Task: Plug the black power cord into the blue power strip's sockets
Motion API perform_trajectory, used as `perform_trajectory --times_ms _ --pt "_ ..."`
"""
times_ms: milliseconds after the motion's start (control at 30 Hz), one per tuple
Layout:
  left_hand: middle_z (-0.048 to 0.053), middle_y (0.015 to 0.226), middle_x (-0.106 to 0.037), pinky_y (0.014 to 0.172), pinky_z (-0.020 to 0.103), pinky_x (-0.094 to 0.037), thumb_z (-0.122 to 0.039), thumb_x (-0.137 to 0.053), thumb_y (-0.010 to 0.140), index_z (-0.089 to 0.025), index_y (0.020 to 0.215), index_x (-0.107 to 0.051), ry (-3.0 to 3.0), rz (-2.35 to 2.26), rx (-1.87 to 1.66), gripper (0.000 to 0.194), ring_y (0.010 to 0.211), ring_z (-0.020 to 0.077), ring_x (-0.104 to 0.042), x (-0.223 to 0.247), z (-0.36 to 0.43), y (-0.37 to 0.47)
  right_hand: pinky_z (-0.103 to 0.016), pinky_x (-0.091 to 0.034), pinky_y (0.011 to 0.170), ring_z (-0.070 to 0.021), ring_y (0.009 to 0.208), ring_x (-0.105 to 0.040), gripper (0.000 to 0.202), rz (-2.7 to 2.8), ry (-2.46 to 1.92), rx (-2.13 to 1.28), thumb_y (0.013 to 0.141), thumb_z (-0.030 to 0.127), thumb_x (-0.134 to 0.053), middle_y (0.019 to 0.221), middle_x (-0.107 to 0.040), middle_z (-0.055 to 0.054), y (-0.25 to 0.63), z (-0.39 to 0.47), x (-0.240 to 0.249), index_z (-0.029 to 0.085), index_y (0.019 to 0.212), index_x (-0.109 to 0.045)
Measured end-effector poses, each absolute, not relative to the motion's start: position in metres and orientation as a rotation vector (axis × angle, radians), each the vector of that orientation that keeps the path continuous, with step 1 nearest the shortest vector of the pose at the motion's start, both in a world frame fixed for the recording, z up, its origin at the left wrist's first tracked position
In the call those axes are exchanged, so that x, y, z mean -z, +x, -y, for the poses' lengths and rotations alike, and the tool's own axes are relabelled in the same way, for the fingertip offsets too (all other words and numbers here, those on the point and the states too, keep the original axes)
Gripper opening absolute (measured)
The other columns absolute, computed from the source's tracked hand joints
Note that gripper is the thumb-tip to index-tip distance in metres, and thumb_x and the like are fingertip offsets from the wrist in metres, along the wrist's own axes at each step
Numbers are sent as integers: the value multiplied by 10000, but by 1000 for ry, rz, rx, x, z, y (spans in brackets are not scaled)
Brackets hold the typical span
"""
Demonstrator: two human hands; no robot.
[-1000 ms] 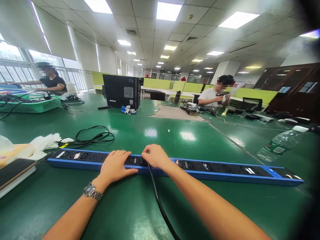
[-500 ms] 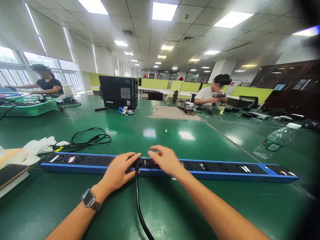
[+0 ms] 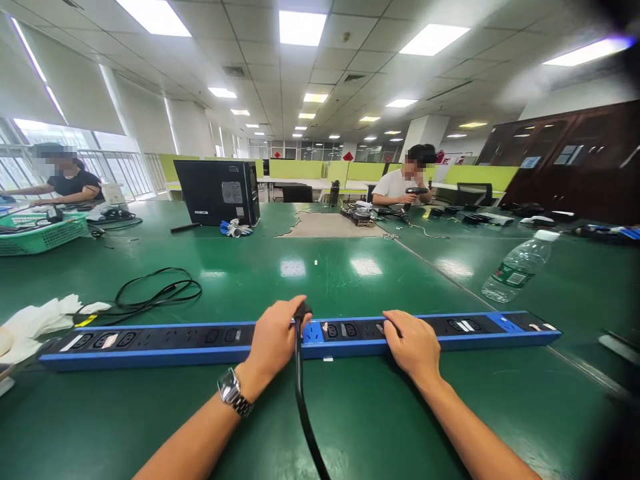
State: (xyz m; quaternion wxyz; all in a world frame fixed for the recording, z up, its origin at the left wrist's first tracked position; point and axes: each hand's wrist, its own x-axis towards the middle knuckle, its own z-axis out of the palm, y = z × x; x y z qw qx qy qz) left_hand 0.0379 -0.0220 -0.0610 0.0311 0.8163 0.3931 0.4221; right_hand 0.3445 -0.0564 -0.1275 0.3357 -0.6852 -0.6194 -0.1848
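Observation:
A long blue-and-black power strip (image 3: 190, 335) lies across the table before me, with rows of sockets along its top. My left hand (image 3: 273, 333) is closed round a black plug (image 3: 303, 309) just above the strip, beside a blue socket section (image 3: 313, 331). Its thick black cable (image 3: 303, 400) runs down toward me. The plug's pins are hidden from view. Right of the middle, my right hand (image 3: 413, 340) grips the strip, fingers over the top and thumb at the near side.
A thin black cord (image 3: 160, 293) lies coiled behind the strip's left end, near crumpled white tissue (image 3: 37, 323). A tilted water bottle (image 3: 520, 268) is at the right. Farther back are a black computer case (image 3: 215, 193), blue-and-white gloves (image 3: 235, 229), a green basket (image 3: 45, 235) and two people.
My left hand has lifted the plug and shifted right along the strip with it. My right hand, raised before, has moved right and come down onto the strip. The view has turned slightly.

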Motion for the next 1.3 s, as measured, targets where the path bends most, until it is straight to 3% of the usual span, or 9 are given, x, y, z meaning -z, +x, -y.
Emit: perform_trajectory --times_ms 133,433,633,700,867,1133,1300 --pt "74 977 -720 792 315 -548 -339 -501 951 -194 1171 -616 2501 -1297 -1053 288 892 199 -674 78 25 58 -381 -401 943 -219 1053 -650 410 1593 -1771 467 932 410 -383 1060 -745 -59 343 58 122 201 969 -734" --pt "76 1022 -722 832 352 -535 -187 -548 902 -188 1134 -623 2844 -1130 -937 244 932 215 -659 84 26 58 -410 -359 1011 -200 1048 -650 469 1517 -1712 326 968 423 -307 1066 -746 -54 349 60 122 222 996 -730" --pt "63 983 -737 812 304 -515 -302 -563 926 -188 1123 -629 2512 -1155 -1250 237 891 190 -674 65 28 86 -536 -218 1100 -246 1106 -610 466 1264 -1865 346 929 470 -340 1102 -732 -71 376 56 129 222 967 -733" --pt "52 954 -739 771 281 -509 -341 -564 927 -205 1091 -644 2444 -1155 -1167 227 854 182 -675 61 31 114 -543 -182 1107 -251 1141 -581 466 1286 -1910 341 922 475 -339 1102 -731 -55 378 54 131 235 918 -739" --pt "58 889 -731 700 280 -485 -364 -526 944 -218 1033 -659 2433 -1283 -811 217 836 202 -677 64 32 170 -505 -205 1095 -242 1141 -578 473 1292 -1905 357 924 457 -324 1074 -740 -46 376 54 132 240 916 -744" --pt "77 1015 -710 804 317 -507 -248 -497 945 -187 1176 -575 2706 -1197 -662 251 949 211 -657 68 35 176 -516 -197 1095 -243 1160 -573 439 1266 -1942 326 925 414 -338 1093 -735 -42 370 57 126 239 894 -739" --pt "68 983 -713 787 311 -515 -242 -482 952 -181 1130 -576 2680 -1262 -652 211 938 209 -657 68 39 176 -511 -197 1086 -248 1161 -566 452 1249 -1970 321 922 412 -323 1096 -731 -54 367 56 127 223 937 -733"
